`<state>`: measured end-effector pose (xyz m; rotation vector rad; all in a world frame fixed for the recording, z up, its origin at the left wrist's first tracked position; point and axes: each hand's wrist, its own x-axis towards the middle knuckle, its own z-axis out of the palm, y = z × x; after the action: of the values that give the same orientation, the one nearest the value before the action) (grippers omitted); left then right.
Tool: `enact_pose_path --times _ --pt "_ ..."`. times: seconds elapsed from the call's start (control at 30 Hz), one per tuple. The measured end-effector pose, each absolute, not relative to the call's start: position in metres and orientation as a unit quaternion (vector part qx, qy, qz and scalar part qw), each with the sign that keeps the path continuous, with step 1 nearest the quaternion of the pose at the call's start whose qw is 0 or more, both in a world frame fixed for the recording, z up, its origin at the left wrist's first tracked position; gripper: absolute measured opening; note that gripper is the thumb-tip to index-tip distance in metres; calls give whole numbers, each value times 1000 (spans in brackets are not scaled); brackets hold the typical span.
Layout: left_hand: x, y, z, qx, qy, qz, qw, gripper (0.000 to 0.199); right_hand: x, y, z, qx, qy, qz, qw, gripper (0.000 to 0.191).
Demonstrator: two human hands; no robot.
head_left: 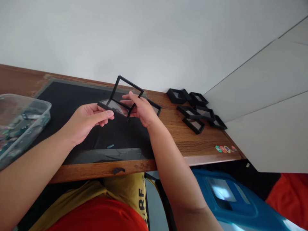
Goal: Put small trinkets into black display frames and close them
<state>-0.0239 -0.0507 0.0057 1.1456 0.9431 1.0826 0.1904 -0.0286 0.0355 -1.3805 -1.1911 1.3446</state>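
Observation:
A black-rimmed floating display frame with clear film (131,84) is hinged open above the dark mat, one half raised and the other lying lower. My left hand (89,120) pinches the lower half at its left front edge, thumb on top. My right hand (143,109) is at the right side, its fingers around the raised half's rim and partly behind the clear film. Another black frame (157,108) lies behind my right hand, partly hidden by it. On the mat (96,138) in front rests a small blue-grey piece (110,146).
A clear plastic box (45,106) holding several small colourful pieces stands at the left. Several black frames (189,112) lie on the wooden table (173,138) at the right, near the wall. Below the table's right edge is a blue plastic lid or bin (240,199).

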Motion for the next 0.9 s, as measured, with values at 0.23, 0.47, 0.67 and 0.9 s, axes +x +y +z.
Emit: enact_pose_path --times 0.23,0.47,0.67,0.9 --pt "-23 -49 6 504 423 462 594 39 192 -29 37 -556 -476 528 430 46" --pt "-27 -45 -7 589 490 497 407 73 196 -23 27 -587 -556 384 446 27" --pt "-30 -48 -6 738 432 434 283 33 199 -18 15 -538 -635 309 460 25" --pt "-29 -47 -10 789 393 405 243 27 194 -21 14 -521 -669 305 433 28"
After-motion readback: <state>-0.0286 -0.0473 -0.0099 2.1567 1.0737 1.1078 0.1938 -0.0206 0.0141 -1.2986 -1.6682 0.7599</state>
